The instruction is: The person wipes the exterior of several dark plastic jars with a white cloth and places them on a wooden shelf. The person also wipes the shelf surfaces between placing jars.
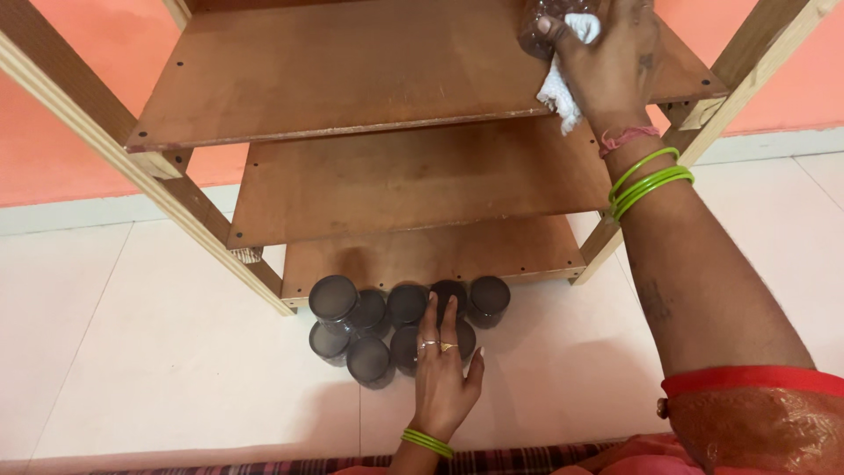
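Nine or so dark-lidded jars (pixel 387 330) clustered on floor (pixel 158 352) before wooden rack (pixel 352 88). Left hand (pixel 444 378) released, fingers spread, resting on jar lids. Right hand (pixel 607 62) clenched around white cloth (pixel 563 88) and clear jar (pixel 549 22) on top shelf.

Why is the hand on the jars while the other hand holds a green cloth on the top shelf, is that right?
Not quite. The cloth is white, not green; only the bangles are green. The head view shows it. The rest holds: the left hand rests on the jars, and the right hand holds the cloth at the top shelf.
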